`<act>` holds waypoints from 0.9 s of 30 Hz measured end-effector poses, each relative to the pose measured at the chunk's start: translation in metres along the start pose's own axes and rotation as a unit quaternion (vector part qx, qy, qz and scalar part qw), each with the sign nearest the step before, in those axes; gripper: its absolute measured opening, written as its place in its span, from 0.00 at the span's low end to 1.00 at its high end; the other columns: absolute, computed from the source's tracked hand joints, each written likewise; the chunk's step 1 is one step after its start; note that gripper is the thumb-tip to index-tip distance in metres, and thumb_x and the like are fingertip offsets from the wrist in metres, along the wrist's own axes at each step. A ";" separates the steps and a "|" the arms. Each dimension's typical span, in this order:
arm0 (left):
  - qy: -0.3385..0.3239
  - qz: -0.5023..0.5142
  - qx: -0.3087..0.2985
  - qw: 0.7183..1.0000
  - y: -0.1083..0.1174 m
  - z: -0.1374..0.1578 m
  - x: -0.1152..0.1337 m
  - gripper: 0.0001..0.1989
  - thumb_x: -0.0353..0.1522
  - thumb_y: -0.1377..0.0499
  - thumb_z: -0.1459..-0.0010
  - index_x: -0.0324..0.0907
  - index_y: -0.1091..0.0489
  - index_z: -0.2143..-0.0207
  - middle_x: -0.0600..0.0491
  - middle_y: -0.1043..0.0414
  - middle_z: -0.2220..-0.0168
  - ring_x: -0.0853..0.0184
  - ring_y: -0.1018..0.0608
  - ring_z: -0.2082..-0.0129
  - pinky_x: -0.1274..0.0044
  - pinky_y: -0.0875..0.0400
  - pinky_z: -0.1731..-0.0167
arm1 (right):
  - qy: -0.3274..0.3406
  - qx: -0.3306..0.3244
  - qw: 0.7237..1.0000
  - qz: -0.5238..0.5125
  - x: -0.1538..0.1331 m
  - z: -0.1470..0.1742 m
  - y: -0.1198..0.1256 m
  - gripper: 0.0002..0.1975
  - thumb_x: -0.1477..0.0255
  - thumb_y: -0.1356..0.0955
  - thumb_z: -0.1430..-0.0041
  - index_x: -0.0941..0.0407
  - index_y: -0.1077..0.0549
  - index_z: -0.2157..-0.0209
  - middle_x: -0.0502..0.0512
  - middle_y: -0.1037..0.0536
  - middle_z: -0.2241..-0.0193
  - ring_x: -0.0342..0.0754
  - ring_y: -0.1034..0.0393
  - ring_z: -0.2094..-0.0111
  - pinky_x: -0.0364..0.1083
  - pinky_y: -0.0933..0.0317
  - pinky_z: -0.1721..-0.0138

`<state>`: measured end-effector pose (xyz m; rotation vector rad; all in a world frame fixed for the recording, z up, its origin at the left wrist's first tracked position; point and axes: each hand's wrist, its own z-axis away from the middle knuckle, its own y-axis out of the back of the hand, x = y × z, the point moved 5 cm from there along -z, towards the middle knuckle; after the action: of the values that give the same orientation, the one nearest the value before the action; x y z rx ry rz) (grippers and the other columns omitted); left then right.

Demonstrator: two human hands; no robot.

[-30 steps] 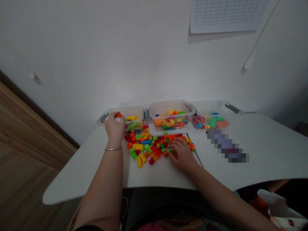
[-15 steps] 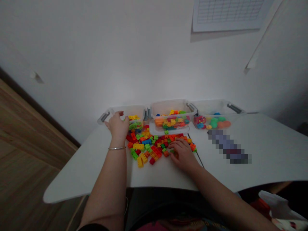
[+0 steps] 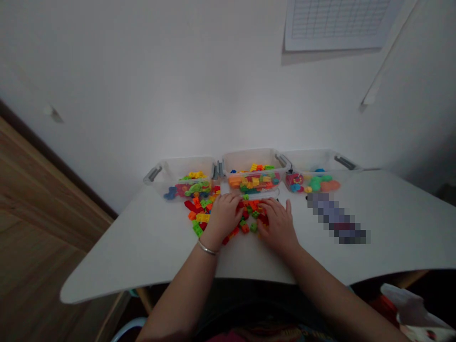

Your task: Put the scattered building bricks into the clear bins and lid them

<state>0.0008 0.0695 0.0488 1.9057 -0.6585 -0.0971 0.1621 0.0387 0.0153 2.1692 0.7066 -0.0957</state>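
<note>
A loose pile of toy building bricks (image 3: 203, 218) in red, yellow, green and orange lies on the white table. Over the middle of the pile is my left hand (image 3: 224, 216), its fingers reaching right among the bricks, with a gap between fingers and thumb. My right hand (image 3: 280, 223) rests at the pile's right side, fingers apart and the little finger raised. Red bricks show beside its thumb. Neither hand visibly grips a brick, though the fingertips partly blend with the pile.
Behind the pile stand three clear plastic bins: a left bin (image 3: 171, 167), a middle bin (image 3: 249, 156) and a right bin (image 3: 309, 159), each holding colourful pieces. A pixelated object (image 3: 337, 218) lies on the table (image 3: 117, 256) at right. A gridded paper (image 3: 335, 23) hangs on the wall.
My left hand has come away from the left bin, moving right and down onto the brick pile. My right hand has shifted slightly right, its fingers spreading.
</note>
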 end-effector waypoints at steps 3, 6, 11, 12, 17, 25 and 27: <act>-0.010 -0.004 0.005 1.000 -0.005 0.002 -0.005 0.11 0.29 0.44 0.40 0.43 0.27 0.55 0.49 0.23 0.54 0.59 0.25 0.50 0.60 0.42 0.40 | -0.005 -0.018 0.999 0.045 0.021 -0.010 0.007 0.17 0.71 0.34 0.44 0.57 0.27 0.52 0.66 0.28 0.45 0.62 0.38 0.42 0.67 0.55 0.37; -0.003 -0.004 0.009 1.000 -0.007 0.004 -0.012 0.11 0.29 0.45 0.39 0.43 0.27 0.56 0.49 0.23 0.55 0.60 0.25 0.52 0.60 0.41 0.41 | -0.040 -0.059 0.995 0.066 0.051 -0.017 0.012 0.15 0.70 0.33 0.44 0.59 0.25 0.55 0.67 0.25 0.49 0.61 0.33 0.48 0.61 0.42 0.43; -0.020 -0.017 -0.002 1.000 -0.012 0.005 -0.009 0.14 0.30 0.46 0.38 0.43 0.28 0.51 0.49 0.24 0.50 0.59 0.26 0.49 0.59 0.42 0.40 | -0.050 -0.131 0.988 0.060 0.071 -0.015 0.017 0.15 0.68 0.31 0.45 0.58 0.23 0.56 0.63 0.23 0.57 0.58 0.29 0.55 0.56 0.36 0.50; -0.023 -0.021 -0.004 1.000 -0.013 0.005 -0.008 0.14 0.30 0.46 0.38 0.43 0.28 0.51 0.49 0.24 0.50 0.59 0.26 0.48 0.59 0.43 0.39 | -0.053 -0.142 0.987 0.051 0.071 -0.013 0.017 0.15 0.69 0.30 0.46 0.58 0.23 0.56 0.63 0.23 0.57 0.58 0.29 0.55 0.55 0.35 0.51; -0.018 -0.040 -0.030 0.999 -0.020 0.006 -0.008 0.16 0.32 0.45 0.37 0.39 0.29 0.48 0.46 0.26 0.47 0.58 0.27 0.47 0.61 0.39 0.42 | -0.072 -0.176 0.982 0.008 0.068 -0.007 0.014 0.16 0.71 0.29 0.47 0.59 0.23 0.56 0.62 0.23 0.58 0.55 0.27 0.57 0.52 0.33 0.51; -0.010 -0.059 -0.037 0.997 -0.031 0.007 -0.015 0.18 0.34 0.46 0.36 0.38 0.29 0.46 0.43 0.28 0.45 0.57 0.28 0.46 0.64 0.37 0.41 | -0.067 -0.133 0.986 -0.076 0.074 -0.005 0.003 0.15 0.76 0.32 0.46 0.58 0.25 0.55 0.61 0.24 0.55 0.53 0.28 0.53 0.51 0.34 0.48; -0.013 -0.063 -0.035 0.997 -0.031 0.008 -0.016 0.18 0.34 0.46 0.36 0.38 0.29 0.47 0.44 0.28 0.45 0.57 0.28 0.46 0.64 0.37 0.41 | -0.046 -0.120 0.987 -0.091 0.074 -0.004 0.002 0.17 0.75 0.32 0.47 0.58 0.25 0.53 0.61 0.24 0.54 0.54 0.29 0.51 0.53 0.36 0.46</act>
<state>-0.0028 0.0798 0.0145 1.8791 -0.5456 -0.2222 0.2246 0.0748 -0.0029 1.8562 0.8184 -0.1961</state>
